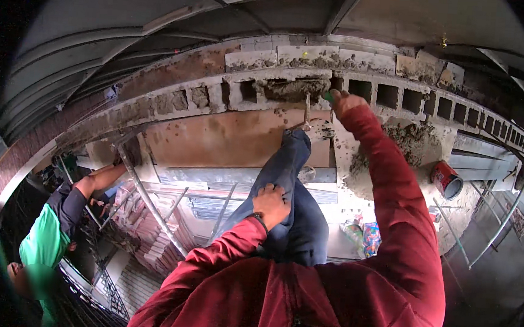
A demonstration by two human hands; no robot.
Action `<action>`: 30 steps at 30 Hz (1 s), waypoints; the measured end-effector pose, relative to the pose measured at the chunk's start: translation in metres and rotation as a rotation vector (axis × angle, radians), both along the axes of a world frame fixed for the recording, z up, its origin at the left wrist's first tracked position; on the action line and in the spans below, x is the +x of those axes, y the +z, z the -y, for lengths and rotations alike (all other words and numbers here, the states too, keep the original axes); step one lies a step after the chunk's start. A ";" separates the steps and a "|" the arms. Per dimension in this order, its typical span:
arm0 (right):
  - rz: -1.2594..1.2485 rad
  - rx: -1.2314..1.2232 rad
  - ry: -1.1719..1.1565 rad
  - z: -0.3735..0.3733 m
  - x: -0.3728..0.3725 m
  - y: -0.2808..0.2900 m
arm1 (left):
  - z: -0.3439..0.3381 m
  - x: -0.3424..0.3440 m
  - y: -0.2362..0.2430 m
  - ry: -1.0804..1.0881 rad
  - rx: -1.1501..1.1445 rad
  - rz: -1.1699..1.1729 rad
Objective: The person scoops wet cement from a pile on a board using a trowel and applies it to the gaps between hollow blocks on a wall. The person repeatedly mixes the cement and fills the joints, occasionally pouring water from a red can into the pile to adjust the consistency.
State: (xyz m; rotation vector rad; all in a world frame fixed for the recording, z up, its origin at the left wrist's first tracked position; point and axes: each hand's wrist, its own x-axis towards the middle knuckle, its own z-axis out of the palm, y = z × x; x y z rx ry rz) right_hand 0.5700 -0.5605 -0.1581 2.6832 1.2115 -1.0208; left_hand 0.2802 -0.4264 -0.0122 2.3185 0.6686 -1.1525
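My right hand (347, 101) is closed round the green handle of a trowel (328, 96) at the top of the block wall. Its blade cannot be told apart from the grey mortar (291, 90) filling the gap between the hollow concrete blocks (386, 95). A pale, narrow upright piece (307, 111) stands against the wall just left of the trowel; its kind is unclear. My left hand (271, 204) lies on my bent leg, fingers spread, holding nothing.
A mound of mortar (413, 141) sits on a board to the right, near a tilted red bucket (447, 179). Metal scaffold tubes (153, 201) stand on both sides. At lower left is a person in a green shirt (46, 235). Sloping roof sheets (272, 15) hang over the wall.
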 end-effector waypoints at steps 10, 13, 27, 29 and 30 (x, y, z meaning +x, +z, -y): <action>0.002 0.207 -0.755 0.085 -0.069 0.002 | 0.001 0.003 -0.005 -0.084 0.009 -0.050; -0.013 0.201 -1.074 0.089 -0.111 -0.006 | 0.004 -0.001 -0.013 -0.137 0.050 -0.042; -0.229 0.108 -0.964 0.028 -0.131 -0.002 | 0.007 0.027 -0.033 -0.354 0.017 -0.019; -0.244 0.154 -0.973 0.041 -0.140 0.009 | 0.016 0.046 -0.027 -0.411 0.073 -0.051; -0.158 0.283 -1.038 0.052 -0.149 0.005 | 0.017 0.050 -0.028 -0.426 0.067 -0.054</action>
